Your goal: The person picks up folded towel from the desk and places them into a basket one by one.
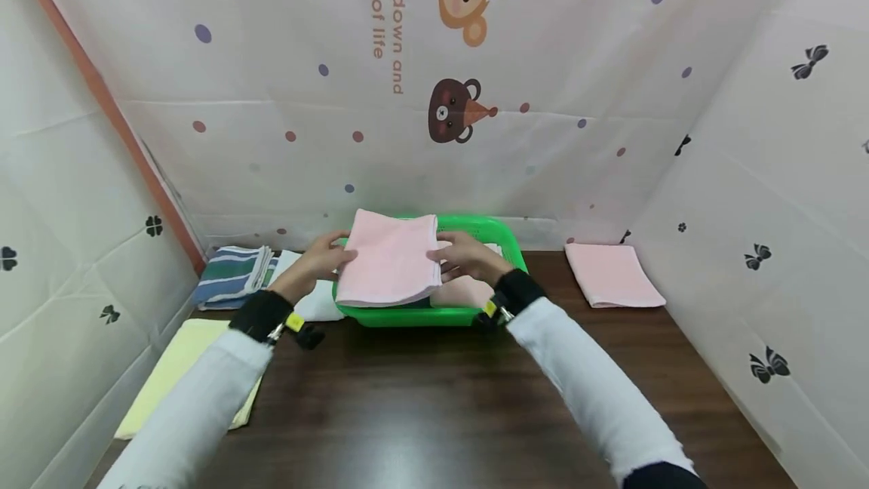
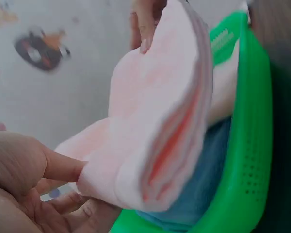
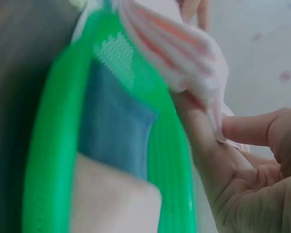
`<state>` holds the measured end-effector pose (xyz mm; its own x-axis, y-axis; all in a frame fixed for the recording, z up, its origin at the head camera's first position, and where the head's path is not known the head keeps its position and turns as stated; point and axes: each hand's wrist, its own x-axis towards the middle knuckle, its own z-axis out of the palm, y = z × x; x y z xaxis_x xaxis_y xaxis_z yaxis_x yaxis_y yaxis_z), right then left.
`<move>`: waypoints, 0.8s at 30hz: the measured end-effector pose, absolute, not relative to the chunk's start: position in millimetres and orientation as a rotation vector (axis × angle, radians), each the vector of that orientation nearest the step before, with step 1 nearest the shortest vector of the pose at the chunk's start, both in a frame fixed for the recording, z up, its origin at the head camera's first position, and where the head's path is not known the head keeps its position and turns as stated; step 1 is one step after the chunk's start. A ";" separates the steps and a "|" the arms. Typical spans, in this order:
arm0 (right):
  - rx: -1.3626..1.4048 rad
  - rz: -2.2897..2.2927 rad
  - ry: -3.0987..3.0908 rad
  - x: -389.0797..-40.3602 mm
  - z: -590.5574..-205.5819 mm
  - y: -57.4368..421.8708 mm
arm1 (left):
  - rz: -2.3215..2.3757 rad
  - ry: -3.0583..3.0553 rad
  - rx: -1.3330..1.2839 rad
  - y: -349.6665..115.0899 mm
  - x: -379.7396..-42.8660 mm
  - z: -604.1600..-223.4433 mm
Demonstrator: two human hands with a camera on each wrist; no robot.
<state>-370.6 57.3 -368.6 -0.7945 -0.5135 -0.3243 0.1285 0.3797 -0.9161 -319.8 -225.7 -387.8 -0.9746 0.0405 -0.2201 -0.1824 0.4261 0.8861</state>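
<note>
A folded pink towel (image 1: 390,259) hangs over the left part of the green basket (image 1: 407,317), raised above its rim. My left hand (image 1: 319,262) pinches the towel's left edge between thumb and fingers. At the opposite edge, my right hand (image 1: 468,256) pinches it the same way. The layered folds show in the left wrist view, along the side facing the basket. Inside the basket lie a dark blue cloth (image 3: 119,121) and a pale pink cloth (image 3: 111,199), partly covered by the held towel in the head view.
Another folded pink towel (image 1: 614,275) lies at the table's right. To the left are a striped blue and green towel (image 1: 231,276), a white cloth (image 1: 319,304) and a yellow cloth (image 1: 173,372). Printed curtains stand behind the dark wooden table (image 1: 421,398) and on both sides.
</note>
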 end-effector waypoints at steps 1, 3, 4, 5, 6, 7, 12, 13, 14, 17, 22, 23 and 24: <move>-0.309 -1.436 2.062 -379.0 -371.2 52.4 | 1.562 2.479 -0.148 -225.2 -328.6 -392.0; -0.270 -1.411 2.071 -392.7 -377.7 44.5 | 1.562 2.479 -0.185 -224.1 -342.5 -399.0; -0.249 -1.401 2.076 -397.3 -380.3 41.3 | 1.565 2.483 -0.207 -222.8 -347.1 -400.9; -0.217 -1.404 2.076 -401.8 -383.6 37.7 | 1.557 2.501 -0.221 -221.6 -350.6 -402.2; -0.180 -1.410 2.076 -405.8 -387.0 34.4 | 1.543 2.527 -0.238 -220.2 -353.5 -403.3; -0.146 -1.409 2.080 -408.9 -390.2 31.3 | 1.514 2.566 -0.235 -218.7 -354.9 -403.5; -0.019 -1.345 2.121 -422.5 -406.8 19.9 | 1.238 2.860 -0.141 -211.6 -363.1 -407.9; 0.002 -1.311 2.147 -425.1 -410.2 19.5 | 1.197 2.889 -0.115 -209.8 -365.5 -408.9; 0.021 -1.275 2.173 -427.9 -413.6 19.8 | 1.159 2.905 -0.093 -207.9 -368.4 -410.4; 0.059 -1.148 2.240 -433.2 -423.8 22.4 | 1.043 2.908 -0.059 -200.5 -374.4 -413.2; -0.009 -1.052 2.197 -434.5 -432.2 22.8 | 0.654 2.934 -0.130 -190.7 -386.5 -419.9; -0.034 -1.050 2.180 -433.0 -429.6 21.8 | 0.588 2.938 -0.148 -189.8 -388.4 -420.6; -0.053 -1.048 2.159 -431.6 -425.8 20.5 | 0.524 2.943 -0.158 -189.5 -390.2 -420.8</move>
<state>-431.6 20.5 -425.8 -0.7371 -0.3290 -0.5903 0.2603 0.6679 -0.6973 -390.2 -189.5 -420.8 -0.9835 -0.0772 -0.1634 -0.1289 0.9335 0.3346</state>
